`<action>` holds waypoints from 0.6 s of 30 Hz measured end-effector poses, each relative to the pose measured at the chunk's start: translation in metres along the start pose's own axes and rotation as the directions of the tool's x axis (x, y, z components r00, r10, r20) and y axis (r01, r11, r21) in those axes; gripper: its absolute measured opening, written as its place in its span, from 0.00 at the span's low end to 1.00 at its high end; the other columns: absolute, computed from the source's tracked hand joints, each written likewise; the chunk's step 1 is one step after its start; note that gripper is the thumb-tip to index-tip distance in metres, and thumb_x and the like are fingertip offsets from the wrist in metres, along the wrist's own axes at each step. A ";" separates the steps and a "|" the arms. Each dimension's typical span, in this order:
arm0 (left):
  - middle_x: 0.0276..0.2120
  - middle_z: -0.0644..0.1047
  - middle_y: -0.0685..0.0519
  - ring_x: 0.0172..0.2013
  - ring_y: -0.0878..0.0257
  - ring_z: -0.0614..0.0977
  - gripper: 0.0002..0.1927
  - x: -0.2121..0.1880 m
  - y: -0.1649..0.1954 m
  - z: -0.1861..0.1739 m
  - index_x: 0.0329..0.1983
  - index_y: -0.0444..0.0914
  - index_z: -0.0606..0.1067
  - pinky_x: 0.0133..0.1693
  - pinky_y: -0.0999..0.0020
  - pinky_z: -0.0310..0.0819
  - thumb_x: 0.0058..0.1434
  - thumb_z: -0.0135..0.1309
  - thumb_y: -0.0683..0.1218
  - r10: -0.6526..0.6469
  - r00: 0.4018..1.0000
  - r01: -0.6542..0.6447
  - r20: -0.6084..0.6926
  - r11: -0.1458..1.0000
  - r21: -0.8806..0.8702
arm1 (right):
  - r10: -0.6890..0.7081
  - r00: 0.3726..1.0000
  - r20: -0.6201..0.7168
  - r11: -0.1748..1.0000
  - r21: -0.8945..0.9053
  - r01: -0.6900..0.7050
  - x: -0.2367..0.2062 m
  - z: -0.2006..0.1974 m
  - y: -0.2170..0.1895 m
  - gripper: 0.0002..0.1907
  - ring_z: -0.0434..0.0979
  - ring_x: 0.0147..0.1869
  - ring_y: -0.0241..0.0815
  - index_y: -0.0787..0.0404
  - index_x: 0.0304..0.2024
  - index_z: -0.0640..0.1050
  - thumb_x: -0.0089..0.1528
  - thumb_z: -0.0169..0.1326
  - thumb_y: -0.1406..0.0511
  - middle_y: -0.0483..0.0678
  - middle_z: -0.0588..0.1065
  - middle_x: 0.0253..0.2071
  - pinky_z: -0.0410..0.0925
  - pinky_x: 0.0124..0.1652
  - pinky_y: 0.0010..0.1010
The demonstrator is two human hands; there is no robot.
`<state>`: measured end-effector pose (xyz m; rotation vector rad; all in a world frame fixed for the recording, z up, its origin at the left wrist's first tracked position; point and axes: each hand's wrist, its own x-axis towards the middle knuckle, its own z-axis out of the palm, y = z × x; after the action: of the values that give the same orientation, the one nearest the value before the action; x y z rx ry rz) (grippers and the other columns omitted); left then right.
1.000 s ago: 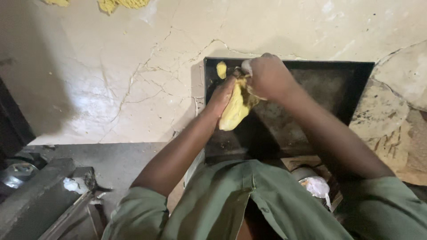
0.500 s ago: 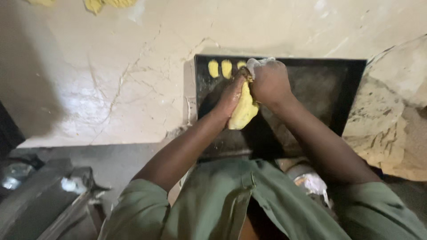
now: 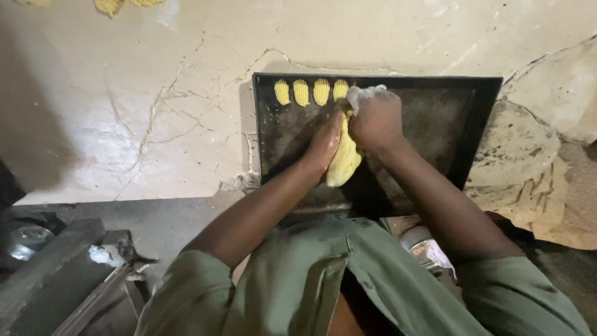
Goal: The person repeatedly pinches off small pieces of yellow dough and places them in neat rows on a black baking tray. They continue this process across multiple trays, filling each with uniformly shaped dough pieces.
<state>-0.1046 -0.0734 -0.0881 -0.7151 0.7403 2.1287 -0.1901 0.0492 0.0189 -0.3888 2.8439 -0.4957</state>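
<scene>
On the cracked pale stone counter [image 3: 155, 124] lies a dark rectangular metal baking tray [image 3: 448, 118] with four ridged yellow dough pieces [image 3: 311, 91] along its far edge. Over it, the left hand [image 3: 324, 144] cradles a yellow dough-filled piping bag [image 3: 344, 163]; the right hand [image 3: 376, 118] clenches its top.

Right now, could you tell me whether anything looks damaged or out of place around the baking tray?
The pale worktop is cracked left of the dark tray, and its surface has broken away at the right.
</scene>
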 end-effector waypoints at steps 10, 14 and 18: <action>0.39 0.77 0.47 0.36 0.57 0.80 0.28 0.017 -0.001 0.033 0.57 0.35 0.73 0.39 0.59 0.77 0.74 0.42 0.63 0.047 0.999 -0.048 0.017 0.997 0.053 | -0.008 0.998 0.069 1.000 -0.002 0.008 -0.016 -0.005 0.037 0.06 0.77 0.44 0.63 0.60 0.38 0.75 0.61 0.57 0.66 0.58 0.77 0.35 0.69 0.44 0.52; 0.42 0.80 0.48 0.40 0.58 0.83 0.26 0.004 -0.009 0.036 0.55 0.36 0.74 0.43 0.62 0.79 0.72 0.42 0.61 -0.079 0.992 0.079 -0.094 0.997 -0.008 | -0.139 0.974 0.177 0.990 0.062 0.130 -0.020 -0.007 0.049 0.09 0.76 0.38 0.63 0.62 0.35 0.76 0.53 0.56 0.66 0.58 0.77 0.31 0.69 0.39 0.52; 0.41 0.79 0.47 0.39 0.57 0.83 0.25 0.040 0.000 0.045 0.55 0.35 0.73 0.42 0.60 0.81 0.70 0.41 0.60 -0.102 0.994 0.105 -0.035 0.990 0.096 | -0.110 0.845 0.523 0.991 0.125 0.051 -0.018 -0.017 0.073 0.03 0.78 0.32 0.58 0.59 0.30 0.77 0.54 0.55 0.67 0.55 0.77 0.27 0.69 0.34 0.52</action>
<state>-0.1378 -0.0233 -0.0855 -0.7183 0.8003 1.9786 -0.1935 0.1262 0.0116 -0.5329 2.2625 -0.4660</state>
